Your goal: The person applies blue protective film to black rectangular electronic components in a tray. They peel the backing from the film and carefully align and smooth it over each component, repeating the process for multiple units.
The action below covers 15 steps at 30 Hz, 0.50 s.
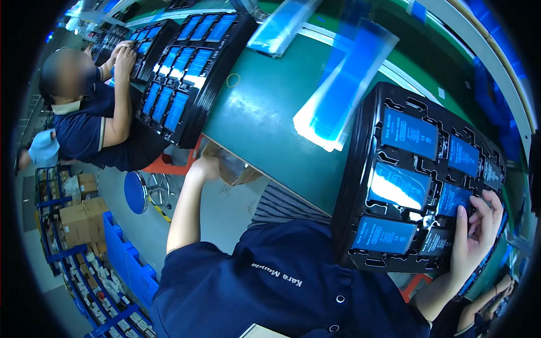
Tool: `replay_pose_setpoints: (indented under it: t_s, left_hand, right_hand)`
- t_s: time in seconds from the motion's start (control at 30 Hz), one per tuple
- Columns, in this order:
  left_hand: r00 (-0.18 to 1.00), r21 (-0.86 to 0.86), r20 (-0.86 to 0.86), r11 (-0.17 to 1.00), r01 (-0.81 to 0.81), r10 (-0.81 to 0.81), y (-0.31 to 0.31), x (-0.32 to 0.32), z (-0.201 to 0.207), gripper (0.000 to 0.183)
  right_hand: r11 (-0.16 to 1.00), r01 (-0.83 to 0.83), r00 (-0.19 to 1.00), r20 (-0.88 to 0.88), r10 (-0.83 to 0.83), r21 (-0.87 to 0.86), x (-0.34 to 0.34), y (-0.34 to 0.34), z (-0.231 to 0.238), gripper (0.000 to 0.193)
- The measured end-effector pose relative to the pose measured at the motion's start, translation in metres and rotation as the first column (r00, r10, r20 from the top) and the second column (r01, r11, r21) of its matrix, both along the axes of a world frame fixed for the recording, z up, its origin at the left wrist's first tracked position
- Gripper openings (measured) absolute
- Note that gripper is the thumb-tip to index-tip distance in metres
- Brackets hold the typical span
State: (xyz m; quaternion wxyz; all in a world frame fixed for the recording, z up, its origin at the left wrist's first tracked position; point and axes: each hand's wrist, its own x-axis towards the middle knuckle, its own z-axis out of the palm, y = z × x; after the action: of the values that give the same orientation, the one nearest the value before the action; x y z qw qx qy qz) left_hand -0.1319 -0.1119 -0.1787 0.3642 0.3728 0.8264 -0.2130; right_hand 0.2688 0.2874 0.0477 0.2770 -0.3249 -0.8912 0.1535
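A black moulded tray point(360, 186) in front of me on the right holds flat rectangular battery packs in its recesses. Most have blue faces, like the blue battery pack point(386, 235); a dark-faced battery pack point(438, 241) lies near my wrist. My right hand point(478, 228) rests over the tray's right side, thumb and fingers apart, fingertips against a blue battery pack point(451, 198). Off to the left, my left hand point(206, 168) is closed beside the table's front edge, over a cardboard box point(239, 172). What it holds, if anything, is hidden.
Stacked clear-blue film sheets point(344, 93) lie on the green table point(262, 121), with more film strips point(282, 28) behind and a rubber band point(233, 80). Another loaded black tray point(191, 67) stands left, near a co-worker point(93, 124). A blue stool point(135, 191) is below.
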Motion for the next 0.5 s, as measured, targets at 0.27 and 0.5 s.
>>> replay_pose_setpoints:
  t_s: [0.27,0.5]
  left_hand:
    - [0.751,0.850,0.480,0.450,-0.272,-0.453,0.167,0.086,0.170,0.015]
    - [0.940,0.893,-0.306,0.296,0.339,-0.151,0.239,0.070,0.113,0.046]
  right_hand:
    - [1.000,0.021,0.999,-0.025,-0.021,-0.004,0.001,-0.001,-0.002,0.022]
    - [0.998,0.007,0.996,-0.085,-0.013,-0.070,0.000,0.001,0.002,0.022]
